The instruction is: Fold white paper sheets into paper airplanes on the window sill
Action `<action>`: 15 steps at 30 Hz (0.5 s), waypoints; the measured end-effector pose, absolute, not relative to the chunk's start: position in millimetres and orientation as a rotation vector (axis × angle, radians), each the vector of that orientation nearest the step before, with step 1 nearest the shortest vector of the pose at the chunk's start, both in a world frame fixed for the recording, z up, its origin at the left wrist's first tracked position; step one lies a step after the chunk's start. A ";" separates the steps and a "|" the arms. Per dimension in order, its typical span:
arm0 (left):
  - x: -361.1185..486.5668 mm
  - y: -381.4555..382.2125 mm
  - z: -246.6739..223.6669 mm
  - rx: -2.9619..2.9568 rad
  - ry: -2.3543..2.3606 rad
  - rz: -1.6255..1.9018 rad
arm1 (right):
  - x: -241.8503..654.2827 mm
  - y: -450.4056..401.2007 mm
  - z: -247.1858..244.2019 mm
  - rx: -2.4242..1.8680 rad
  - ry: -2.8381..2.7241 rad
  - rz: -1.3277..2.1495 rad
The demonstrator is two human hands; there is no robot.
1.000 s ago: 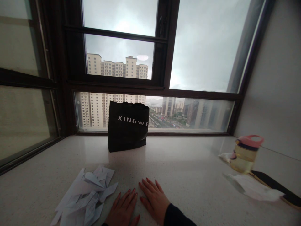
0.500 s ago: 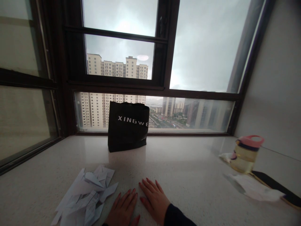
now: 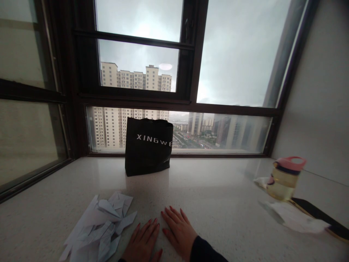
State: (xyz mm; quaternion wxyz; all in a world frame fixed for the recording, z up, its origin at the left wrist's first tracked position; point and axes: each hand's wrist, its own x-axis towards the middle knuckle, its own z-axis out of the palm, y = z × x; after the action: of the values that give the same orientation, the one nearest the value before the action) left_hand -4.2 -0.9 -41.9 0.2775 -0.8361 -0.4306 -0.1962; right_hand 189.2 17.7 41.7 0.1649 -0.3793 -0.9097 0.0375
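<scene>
My left hand [image 3: 143, 241] lies flat on the speckled white sill [image 3: 212, 196], its fingers stretched forward and nothing held. Just to its right, my right hand [image 3: 178, 230] also rests flat, fingers a little apart, with a dark sleeve at the wrist. A small gap separates the two hands. Beside my left hand, on its left, is a loose pile of folded white papers [image 3: 102, 227]; some pieces overlap one another. Beyond both hands a black bag [image 3: 148, 153] with white lettering stands upright near the window.
On the right stands a bottle [image 3: 285, 180] with a pink lid and yellowish body. A crumpled white tissue [image 3: 300, 218] lies in front of it, partly over a dark flat object [image 3: 316, 211], perhaps a phone. Dark window frames [image 3: 180, 105] border the sill at the back.
</scene>
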 end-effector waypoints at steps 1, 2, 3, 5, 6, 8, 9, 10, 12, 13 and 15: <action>-4.0 -1.1 -42.1 -2.243 -1.146 -0.536 | 189.4 17.8 41.1 -1.077 -2.589 0.103; -3.8 -1.2 -42.1 -2.239 -1.137 -0.549 | 189.5 18.0 40.5 -1.076 -2.586 0.100; -3.5 -1.4 -42.0 -2.236 -1.128 -0.564 | 189.6 18.1 40.0 -1.075 -2.583 0.098; -3.0 -1.6 -41.5 -2.231 -1.117 -0.586 | 189.4 18.4 39.1 -1.074 -2.578 0.099; -2.7 -1.7 -41.2 -2.228 -1.130 -0.591 | 189.2 18.6 38.7 -1.071 -2.579 0.103; -2.2 -2.1 -39.9 -2.237 -1.169 -0.588 | 188.9 19.4 38.0 -1.068 -2.580 0.112; -1.7 -2.6 -38.8 -2.251 -1.185 -0.586 | 188.7 19.9 37.6 -1.070 -2.580 0.115; -0.9 -3.6 -37.4 -2.272 -1.190 -0.585 | 188.7 20.5 37.2 -1.071 -2.578 0.118; 2.1 -7.4 -32.8 -2.313 -1.205 -0.594 | 188.8 21.4 36.3 -1.064 -2.572 0.121; 4.4 -10.3 -29.6 -2.325 -1.236 -0.607 | 189.0 21.7 35.9 -1.057 -2.570 0.123; 9.9 -17.4 -20.9 -2.341 -1.329 -0.633 | 189.2 21.9 35.2 -1.045 -2.567 0.125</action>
State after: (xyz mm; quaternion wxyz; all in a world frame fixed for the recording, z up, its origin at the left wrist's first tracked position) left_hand 9.9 -17.4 -20.9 0.1871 -0.8315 -0.4723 -0.2249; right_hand 189.2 21.9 35.2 0.1823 -0.3703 -0.9098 0.0445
